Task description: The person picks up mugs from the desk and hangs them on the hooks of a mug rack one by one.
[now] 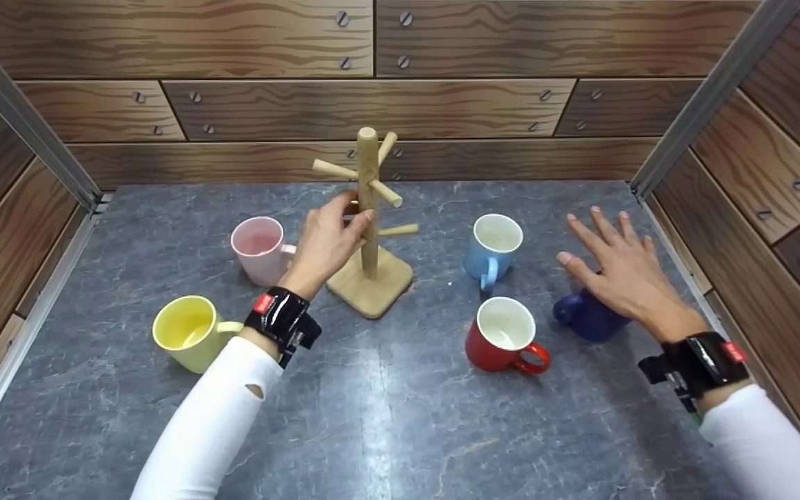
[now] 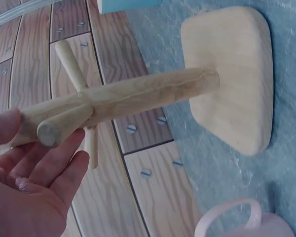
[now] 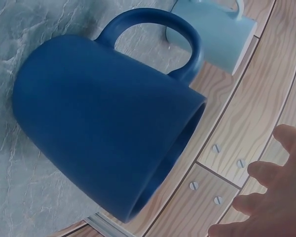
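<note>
Two white sleeves reach in from the near side of the table (image 1: 386, 430), the left sleeve (image 1: 205, 430) and the right sleeve (image 1: 768, 437), each ending at a black wrist camera (image 1: 282, 316). The left hand (image 1: 330, 239) holds the upright post of a wooden mug tree (image 1: 370, 253), thumb on one side and fingers curled round the other. The mug tree stands left of the table's middle, toward the far edge, on a square base (image 1: 379, 295) with rounded corners; its pegs (image 1: 334, 169) stick out in several directions.

The right hand (image 1: 622, 271) is spread, its fingers apart, over a navy mug (image 1: 591, 321) near the table's right edge. In the right wrist view the fingertips are clear of that mug; whether the palm touches it cannot be told.

Left of the base stands a pink mug (image 1: 261, 265), its handle toward the left hand. Closer to the near left corner is a yellow mug (image 1: 205, 351), its handle beside the left wrist. A light blue mug (image 1: 480, 260) stands right of the mug tree, with a red mug (image 1: 483, 347) on its near side. All five mugs are upright. Wood-patterned panels (image 1: 268, 111) rise behind the far edge.
</note>
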`<state>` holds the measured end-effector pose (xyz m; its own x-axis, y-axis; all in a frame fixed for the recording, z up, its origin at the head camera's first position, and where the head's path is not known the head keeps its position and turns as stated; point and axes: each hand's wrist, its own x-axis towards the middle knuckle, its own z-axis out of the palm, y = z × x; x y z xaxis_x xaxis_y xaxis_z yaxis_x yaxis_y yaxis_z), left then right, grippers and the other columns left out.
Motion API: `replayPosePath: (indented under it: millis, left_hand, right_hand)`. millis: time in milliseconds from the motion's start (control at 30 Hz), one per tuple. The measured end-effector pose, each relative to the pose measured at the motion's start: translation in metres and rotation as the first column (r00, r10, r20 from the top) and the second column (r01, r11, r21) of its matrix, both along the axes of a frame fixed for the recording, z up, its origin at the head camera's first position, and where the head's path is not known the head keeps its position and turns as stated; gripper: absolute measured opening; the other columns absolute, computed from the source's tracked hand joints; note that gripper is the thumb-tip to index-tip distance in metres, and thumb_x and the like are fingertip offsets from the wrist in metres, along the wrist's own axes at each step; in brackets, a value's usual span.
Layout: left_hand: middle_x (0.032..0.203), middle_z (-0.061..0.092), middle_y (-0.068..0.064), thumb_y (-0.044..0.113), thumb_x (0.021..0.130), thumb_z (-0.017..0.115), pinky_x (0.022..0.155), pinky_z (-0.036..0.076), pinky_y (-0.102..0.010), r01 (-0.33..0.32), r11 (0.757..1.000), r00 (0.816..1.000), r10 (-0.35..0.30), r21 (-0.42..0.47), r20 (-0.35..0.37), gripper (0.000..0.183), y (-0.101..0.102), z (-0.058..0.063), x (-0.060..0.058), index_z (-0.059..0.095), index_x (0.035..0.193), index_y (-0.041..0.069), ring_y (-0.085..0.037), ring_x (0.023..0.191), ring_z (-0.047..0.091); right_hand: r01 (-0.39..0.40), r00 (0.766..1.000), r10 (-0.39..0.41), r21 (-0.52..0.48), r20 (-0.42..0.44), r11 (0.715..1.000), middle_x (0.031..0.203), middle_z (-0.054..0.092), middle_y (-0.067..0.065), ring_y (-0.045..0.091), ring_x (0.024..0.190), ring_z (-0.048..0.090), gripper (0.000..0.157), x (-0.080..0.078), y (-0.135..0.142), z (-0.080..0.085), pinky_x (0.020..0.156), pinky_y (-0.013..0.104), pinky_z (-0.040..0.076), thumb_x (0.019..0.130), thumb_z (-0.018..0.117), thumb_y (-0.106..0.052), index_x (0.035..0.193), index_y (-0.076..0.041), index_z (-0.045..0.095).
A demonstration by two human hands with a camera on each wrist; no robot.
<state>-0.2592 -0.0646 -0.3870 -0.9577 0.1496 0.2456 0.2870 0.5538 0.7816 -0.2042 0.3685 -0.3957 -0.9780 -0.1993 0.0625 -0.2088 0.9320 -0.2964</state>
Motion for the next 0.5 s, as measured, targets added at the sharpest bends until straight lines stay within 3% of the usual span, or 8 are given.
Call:
replayPosePath:
  millis: [267,500]
  left_hand:
    - [0.125,0.073,-0.010,0.029,0.103,0.065,0.093,0.057,-0.038,0.001,1.000,0.999,-0.001,0.011,-0.052,0.031,0.019,-0.006,0.012,0.068,0.128,0.011,-0.024,0.109,0.072]
    - [0.124,0.074,-0.009,0.032,0.103,0.066,0.092,0.059,-0.040,0.038,0.999,0.998,-0.038,0.004,-0.047,0.034,0.026,-0.005,0.021,0.067,0.130,0.012,-0.023,0.107,0.073]
  right_hand:
    - [-0.046,0.999,0.046,-0.013,-0.006,0.999,0.172,0.008,0.014,0.048,0.155,-0.004,0.072,0.014,-0.018,-0.001,0.115,0.078,-0.001,0.105,0.047,-0.058,0.166,-0.025,0.026]
    - [-0.183,0.982,0.182,-0.014,-0.056,0.983,0.169,0.024,0.015,0.048,0.152,0.021,0.069,0.028,-0.054,-0.011,0.117,0.072,0.021,0.103,0.054,-0.056,0.160,-0.020,0.040]
